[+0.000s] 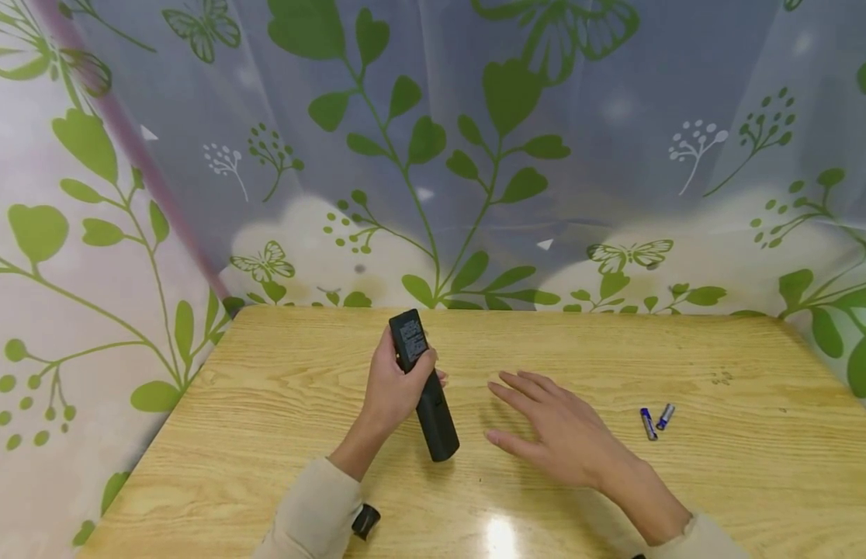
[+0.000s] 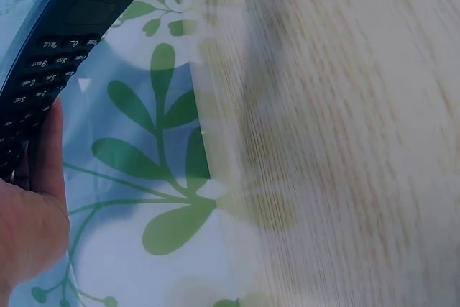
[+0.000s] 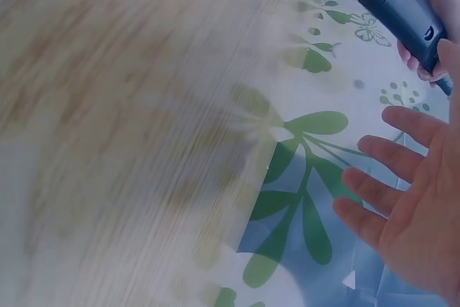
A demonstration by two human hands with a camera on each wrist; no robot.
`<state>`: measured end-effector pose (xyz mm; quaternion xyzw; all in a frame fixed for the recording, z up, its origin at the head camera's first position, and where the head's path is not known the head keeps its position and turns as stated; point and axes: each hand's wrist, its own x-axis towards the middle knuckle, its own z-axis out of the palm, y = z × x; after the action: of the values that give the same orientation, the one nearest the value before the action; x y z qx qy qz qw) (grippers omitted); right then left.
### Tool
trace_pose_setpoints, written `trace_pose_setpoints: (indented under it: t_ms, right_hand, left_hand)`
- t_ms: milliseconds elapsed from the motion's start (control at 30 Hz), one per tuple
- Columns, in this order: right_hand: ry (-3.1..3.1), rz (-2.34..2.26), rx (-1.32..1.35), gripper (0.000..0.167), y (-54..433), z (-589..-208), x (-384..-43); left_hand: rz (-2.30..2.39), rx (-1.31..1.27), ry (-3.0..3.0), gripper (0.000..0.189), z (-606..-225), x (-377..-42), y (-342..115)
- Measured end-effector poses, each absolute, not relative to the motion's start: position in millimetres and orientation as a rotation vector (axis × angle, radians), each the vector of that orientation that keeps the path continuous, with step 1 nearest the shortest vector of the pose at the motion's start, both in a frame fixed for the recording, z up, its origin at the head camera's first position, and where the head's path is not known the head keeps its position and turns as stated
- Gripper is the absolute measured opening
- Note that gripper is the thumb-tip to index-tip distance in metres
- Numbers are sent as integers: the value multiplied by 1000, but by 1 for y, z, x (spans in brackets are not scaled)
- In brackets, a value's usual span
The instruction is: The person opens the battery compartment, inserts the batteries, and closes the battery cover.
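Note:
My left hand grips a black remote control above the table, thumb across its back. In the head view its back faces up, with a printed label at the far end. The left wrist view shows its number keys on the other side. My right hand hovers to the right of the remote, apart from it, fingers spread and holding nothing. To the right of that hand, two small blue-and-silver batteries lie close together on the table.
The wood-grain table spreads beneath both hands. A curtain printed with leaves and butterflies hangs along its back and left edges. By the left sleeve is a small black object.

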<state>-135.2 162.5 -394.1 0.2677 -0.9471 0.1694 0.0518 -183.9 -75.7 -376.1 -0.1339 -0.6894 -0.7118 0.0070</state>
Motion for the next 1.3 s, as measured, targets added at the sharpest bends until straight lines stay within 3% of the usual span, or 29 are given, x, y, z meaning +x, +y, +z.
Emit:
trace_pose_setpoints:
  t_ms: [200,1000,1300]
  right_hand:
    - [-2889,519,790,67,161,-393,-133]
    - [-2918,592,699,61,153,-383,-118]
    - [-2942,840,607,58,145,-377,-111]
  left_hand:
    - [-2206,-425,-2143,30,-361,-173,-75]
    - [-2294,-340,-1968,29,-359,-169,-73]
    - [-2277,-328,-1952,38,-384,-181,-72]
